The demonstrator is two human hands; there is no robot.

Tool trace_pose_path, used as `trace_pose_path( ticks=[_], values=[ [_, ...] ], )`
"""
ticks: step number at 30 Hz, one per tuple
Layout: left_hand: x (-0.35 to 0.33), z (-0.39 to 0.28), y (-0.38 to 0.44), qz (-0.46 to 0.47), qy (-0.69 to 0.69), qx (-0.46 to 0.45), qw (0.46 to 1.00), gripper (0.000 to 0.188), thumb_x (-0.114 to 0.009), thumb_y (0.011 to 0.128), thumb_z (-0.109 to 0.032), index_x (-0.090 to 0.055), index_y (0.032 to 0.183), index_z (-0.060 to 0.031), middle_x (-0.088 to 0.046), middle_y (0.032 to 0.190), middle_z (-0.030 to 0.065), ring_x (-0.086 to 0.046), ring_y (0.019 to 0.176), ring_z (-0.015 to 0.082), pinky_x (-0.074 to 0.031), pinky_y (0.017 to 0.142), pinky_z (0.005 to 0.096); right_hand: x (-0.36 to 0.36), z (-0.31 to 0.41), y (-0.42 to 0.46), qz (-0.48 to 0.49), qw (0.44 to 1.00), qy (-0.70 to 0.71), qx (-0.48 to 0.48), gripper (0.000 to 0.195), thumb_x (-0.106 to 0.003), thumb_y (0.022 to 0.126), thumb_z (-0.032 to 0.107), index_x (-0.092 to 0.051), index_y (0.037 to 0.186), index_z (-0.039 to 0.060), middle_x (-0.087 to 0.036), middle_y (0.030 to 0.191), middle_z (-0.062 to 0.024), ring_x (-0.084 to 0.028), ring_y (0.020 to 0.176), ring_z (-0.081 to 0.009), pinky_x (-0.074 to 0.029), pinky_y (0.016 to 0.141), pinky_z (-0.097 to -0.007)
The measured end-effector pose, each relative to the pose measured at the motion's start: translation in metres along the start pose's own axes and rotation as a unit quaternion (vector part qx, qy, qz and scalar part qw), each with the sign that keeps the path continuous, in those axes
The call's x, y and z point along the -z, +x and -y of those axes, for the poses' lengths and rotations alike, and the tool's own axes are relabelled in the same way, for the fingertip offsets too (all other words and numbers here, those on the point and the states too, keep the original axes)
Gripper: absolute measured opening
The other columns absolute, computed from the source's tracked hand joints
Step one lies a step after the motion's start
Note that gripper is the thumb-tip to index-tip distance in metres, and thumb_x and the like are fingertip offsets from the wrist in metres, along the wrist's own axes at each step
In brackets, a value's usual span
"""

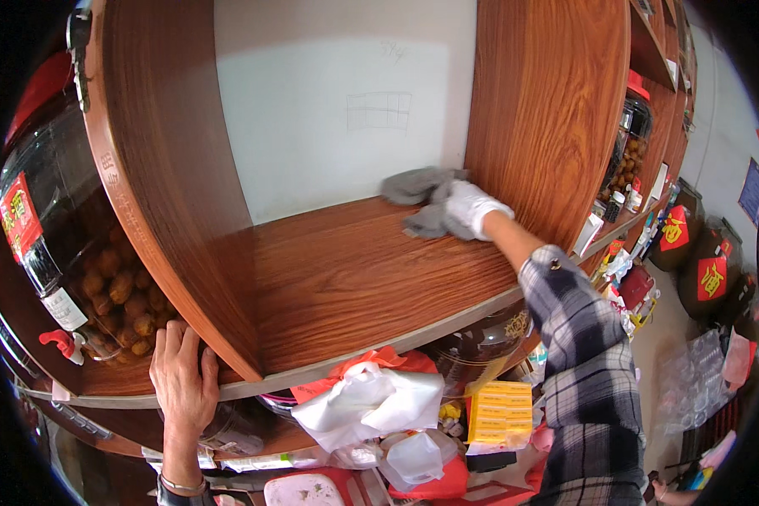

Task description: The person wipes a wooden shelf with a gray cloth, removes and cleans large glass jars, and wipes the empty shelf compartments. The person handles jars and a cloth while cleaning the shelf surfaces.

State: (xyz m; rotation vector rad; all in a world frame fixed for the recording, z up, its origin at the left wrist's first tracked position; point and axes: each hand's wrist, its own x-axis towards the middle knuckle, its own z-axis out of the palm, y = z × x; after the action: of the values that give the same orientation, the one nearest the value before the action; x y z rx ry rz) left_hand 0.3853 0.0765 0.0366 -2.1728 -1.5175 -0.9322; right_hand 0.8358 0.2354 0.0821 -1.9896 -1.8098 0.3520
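My right hand (471, 205), in a white glove, holds a bunched grey cloth (427, 196) on the wooden shelf board (354, 265), near the back right corner of a cabinet compartment. The glove and cloth are slightly blurred. Bare and with a bracelet at its wrist, my left hand (183, 376) rests on the front edge of the shelf, left of the upright divider (183, 209). Behind its fingers stands a large glass jar (107, 253) of brown fruit in dark liquid. The compartment's white back panel (348, 126) bears faint pencil marks.
Beneath the shelf edge are a white plastic bag (373, 398), a yellow box (499, 414) and clear plastic containers (417, 458). Another jar (629, 145) and small bottles stand on shelving at the right. Dark jars with red labels (711, 278) stand on the floor beyond.
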Motion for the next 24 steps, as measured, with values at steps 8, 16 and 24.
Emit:
trace_pose_path(
  ticks=[8,16,24],
  values=[
    [-0.001,0.001,0.002,0.007,-0.009,-0.025,1.0,0.021,-0.055,0.082,-0.008,-0.058,0.101,0.0009,-0.048,0.093,0.0168,-0.047,0.085,0.0364,-0.042,0.07,0.046,0.004,-0.022,0.03,-0.151,0.984,-0.075,0.064,0.07,-0.066,0.086,0.015,-0.033,0.147,0.0049,-0.043,0.144,-0.024,-0.047,0.131,-0.0336,-0.038,0.111,-0.0391],
    [-0.001,-0.008,0.001,-0.012,0.012,0.007,1.0,0.012,-0.056,0.081,-0.005,-0.058,0.092,-0.0011,-0.052,0.093,0.0139,-0.051,0.088,0.0342,-0.045,0.074,0.0446,-0.063,0.098,-0.033,0.004,0.924,-0.117,0.364,0.054,-0.058,0.085,0.016,-0.046,0.138,0.0102,-0.046,0.138,-0.0194,-0.043,0.131,-0.038,-0.037,0.11,-0.0408],
    [-0.009,-0.001,0.002,-0.041,-0.008,0.015,0.999,0.01,-0.055,0.084,-0.006,-0.058,0.093,-0.0025,-0.054,0.094,0.0121,-0.053,0.09,0.0336,-0.044,0.076,0.0443,-0.081,0.129,-0.108,0.035,0.891,-0.023,0.452,0.047,-0.057,0.087,0.023,-0.054,0.13,0.0041,-0.049,0.134,-0.0216,-0.049,0.124,-0.04,-0.041,0.105,-0.0458]
  ],
)
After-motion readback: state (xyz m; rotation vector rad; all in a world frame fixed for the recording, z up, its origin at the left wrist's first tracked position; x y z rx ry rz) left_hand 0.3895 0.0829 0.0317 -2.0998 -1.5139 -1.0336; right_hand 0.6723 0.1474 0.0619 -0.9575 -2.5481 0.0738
